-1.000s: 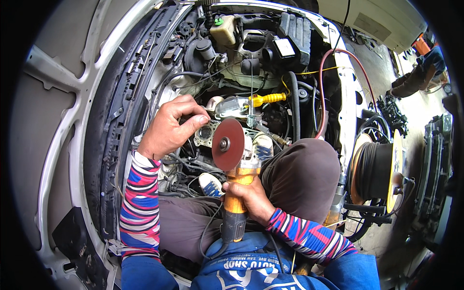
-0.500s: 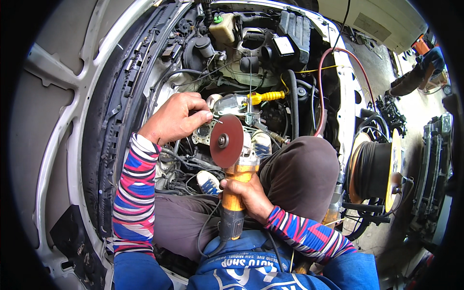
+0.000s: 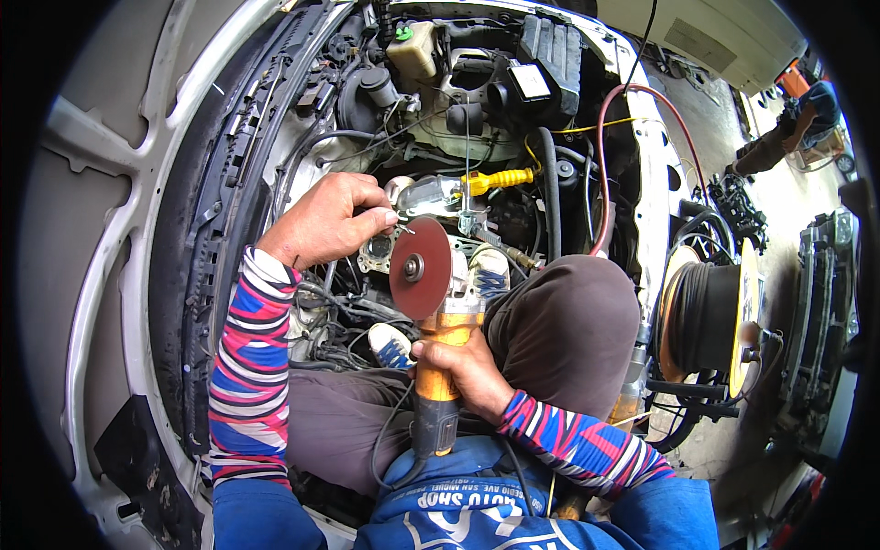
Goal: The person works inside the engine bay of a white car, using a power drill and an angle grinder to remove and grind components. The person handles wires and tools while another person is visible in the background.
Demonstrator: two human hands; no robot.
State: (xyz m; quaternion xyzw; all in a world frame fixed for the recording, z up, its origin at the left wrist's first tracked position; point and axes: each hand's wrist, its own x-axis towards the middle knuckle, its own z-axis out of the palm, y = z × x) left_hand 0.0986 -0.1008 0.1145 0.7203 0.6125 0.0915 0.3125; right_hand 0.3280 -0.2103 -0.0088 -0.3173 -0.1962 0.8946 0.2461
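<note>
My right hand [image 3: 465, 371] is wrapped round the yellow body of an angle grinder [image 3: 438, 380], which stands upright against my lap. Its reddish-brown disc [image 3: 431, 284] faces up and to the left. My left hand [image 3: 335, 218] is closed in a pinch at the disc's upper edge. Between thumb and forefinger sits a small thin metal piece [image 3: 406, 226], its tip at or very near the disc; its kind is too small to make out. Whether the disc spins I cannot tell. Just beyond the disc lies a yellow-handled work lamp [image 3: 500, 181] with a clear head.
I sit inside a car's engine bay, hoses and wiring around my shoes [image 3: 391, 346]. A white reservoir [image 3: 412, 50] and black box [image 3: 552, 64] are at the far side. A red hose [image 3: 602, 137] and cable reel [image 3: 701, 316] are on the right. Another person [image 3: 807, 124] is far right.
The whole view has shifted slightly. Both hands, the grinder and the small metal piece keep nearly the same places relative to each other.
</note>
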